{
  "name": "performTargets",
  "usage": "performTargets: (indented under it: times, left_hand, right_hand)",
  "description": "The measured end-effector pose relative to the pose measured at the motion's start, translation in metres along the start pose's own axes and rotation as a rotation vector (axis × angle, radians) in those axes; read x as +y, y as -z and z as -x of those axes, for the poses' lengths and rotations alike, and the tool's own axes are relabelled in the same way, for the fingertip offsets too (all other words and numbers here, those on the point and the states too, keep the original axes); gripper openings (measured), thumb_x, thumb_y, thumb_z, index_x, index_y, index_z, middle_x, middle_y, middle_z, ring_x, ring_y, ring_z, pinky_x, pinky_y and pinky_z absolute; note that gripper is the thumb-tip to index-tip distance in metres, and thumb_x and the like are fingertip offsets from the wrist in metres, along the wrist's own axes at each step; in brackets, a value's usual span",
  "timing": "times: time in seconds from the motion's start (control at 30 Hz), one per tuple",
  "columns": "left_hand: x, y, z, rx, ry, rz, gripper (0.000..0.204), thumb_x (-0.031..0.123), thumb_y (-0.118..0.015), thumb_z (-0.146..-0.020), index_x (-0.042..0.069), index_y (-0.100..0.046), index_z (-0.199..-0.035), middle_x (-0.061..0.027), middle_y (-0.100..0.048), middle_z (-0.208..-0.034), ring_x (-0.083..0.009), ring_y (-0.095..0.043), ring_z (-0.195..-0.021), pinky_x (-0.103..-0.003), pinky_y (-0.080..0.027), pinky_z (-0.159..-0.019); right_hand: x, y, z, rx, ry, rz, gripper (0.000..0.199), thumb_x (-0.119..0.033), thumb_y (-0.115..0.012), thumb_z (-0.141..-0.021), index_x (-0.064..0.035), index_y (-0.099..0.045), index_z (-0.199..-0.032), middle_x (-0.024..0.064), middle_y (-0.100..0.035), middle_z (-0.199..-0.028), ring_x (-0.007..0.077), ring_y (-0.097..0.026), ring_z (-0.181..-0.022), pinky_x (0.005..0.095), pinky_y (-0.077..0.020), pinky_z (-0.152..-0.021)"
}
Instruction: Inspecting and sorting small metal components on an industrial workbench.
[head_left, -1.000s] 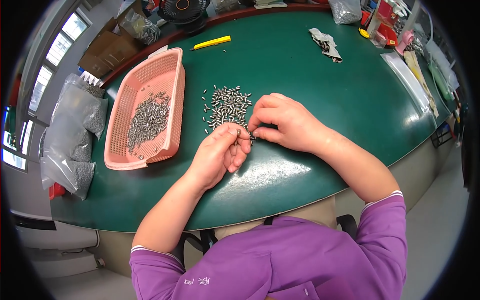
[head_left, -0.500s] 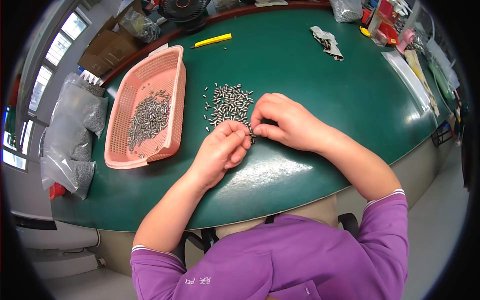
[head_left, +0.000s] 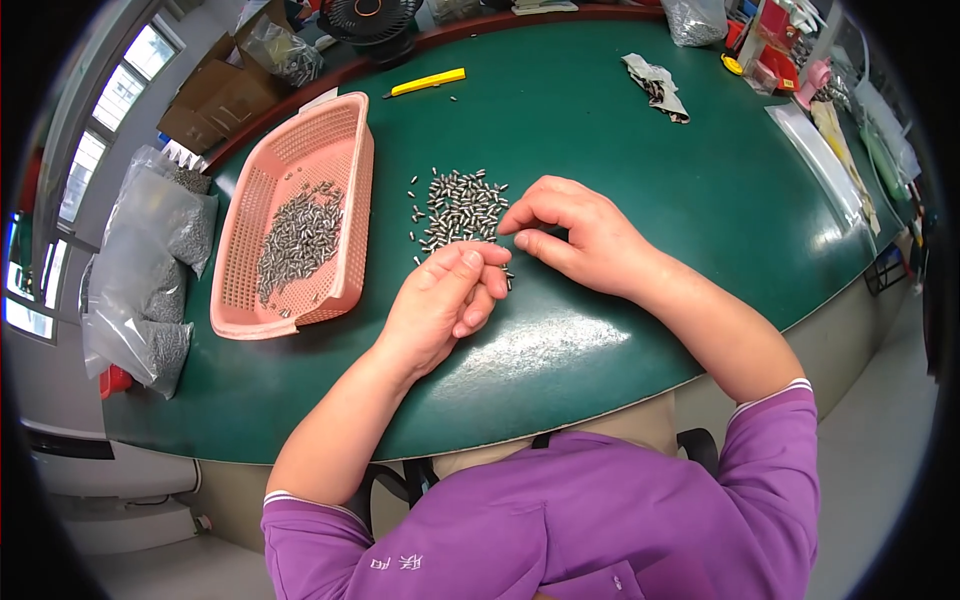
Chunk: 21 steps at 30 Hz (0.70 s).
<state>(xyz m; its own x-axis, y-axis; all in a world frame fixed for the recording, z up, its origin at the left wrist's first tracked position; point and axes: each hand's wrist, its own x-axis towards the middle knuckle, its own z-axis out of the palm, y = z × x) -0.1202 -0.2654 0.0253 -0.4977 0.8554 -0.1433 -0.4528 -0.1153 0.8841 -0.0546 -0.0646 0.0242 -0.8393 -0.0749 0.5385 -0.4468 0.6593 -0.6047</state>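
Note:
A loose pile of small, shiny metal pins point(head_left: 460, 205) lies on the green table in front of me. My left hand point(head_left: 450, 295) is at the near edge of the pile, thumb pressed against the bent index finger; whatever is pinched there is too small or hidden to make out. Just right of the pile is my right hand point(head_left: 575, 235), its thumb and curved index finger apart, with nothing visible between them. To the left stands a pink perforated plastic basket point(head_left: 228, 270), holding many more such metal pins point(head_left: 300, 240).
Clear plastic bags of small metal parts point(head_left: 150, 270) line the table's left edge. Farther back lie a yellow utility knife point(head_left: 428, 82) and a crumpled, stained cloth point(head_left: 656, 88). A black fan point(head_left: 370, 20) stands behind. Clear plastic sleeves point(head_left: 815, 160) lie at the right edge.
My right hand has drawn slightly up and away from the left, and its thumb and index finger have parted. My left hand stays nearly in place, its thumb and fingertips shifted slightly.

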Motion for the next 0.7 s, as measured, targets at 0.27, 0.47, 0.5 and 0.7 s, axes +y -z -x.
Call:
performTargets:
  times: [0.27,0.47,0.5,0.7]
  left_hand:
    - [-0.002,-0.001,-0.003,-0.009,-0.016,-0.031,0.036,0.024,-0.034,-0.102,0.000,-0.039,-0.128,-0.0055,-0.055,-0.076,-0.0055,-0.042,-0.052,-0.017,-0.033,-0.043]
    - [-0.007,-0.015,0.004,0.091,-0.036,-0.277,0.050,0.031,-0.034,-0.102,0.003,-0.021,-0.141,-0.0066,-0.054,-0.077,-0.0059,-0.044,-0.055,-0.017,-0.035,-0.046]
    - [-0.007,-0.016,0.005,0.091,-0.037,-0.277,0.050,0.031,-0.034,-0.102,0.003,-0.021,-0.141,-0.0066,-0.054,-0.077,-0.0059,-0.044,-0.055,-0.017,-0.035,-0.046]
    - [-0.006,-0.006,0.002,-0.007,-0.050,-0.051,0.028,0.023,-0.037,-0.101,0.003,-0.041,-0.120,-0.0061,-0.054,-0.082,-0.0056,-0.040,-0.054,-0.018,-0.031,-0.043]
  right_hand:
    - [-0.011,0.002,-0.001,0.041,0.094,-0.016,0.015,-0.008,-0.069,-0.077,-0.0075,-0.066,-0.092,0.0054,-0.060,-0.087,0.0214,-0.058,-0.084,0.0328,-0.0474,-0.074]
    - [-0.024,-0.006,0.002,-0.129,-0.135,-0.269,0.014,-0.013,-0.070,-0.081,-0.0064,-0.066,-0.092,0.0023,-0.055,-0.085,0.0120,-0.056,-0.076,0.0261,-0.0471,-0.066]
    - [-0.024,-0.005,0.002,-0.186,-0.226,-0.320,0.012,-0.012,-0.069,-0.081,-0.0059,-0.065,-0.091,0.0023,-0.054,-0.086,0.0120,-0.056,-0.077,0.0261,-0.0472,-0.066]
    - [-0.017,-0.005,0.002,-0.098,-0.070,-0.181,0.008,-0.009,-0.067,-0.081,-0.0063,-0.062,-0.087,0.0039,-0.056,-0.086,0.0168,-0.057,-0.079,0.0293,-0.0473,-0.069]
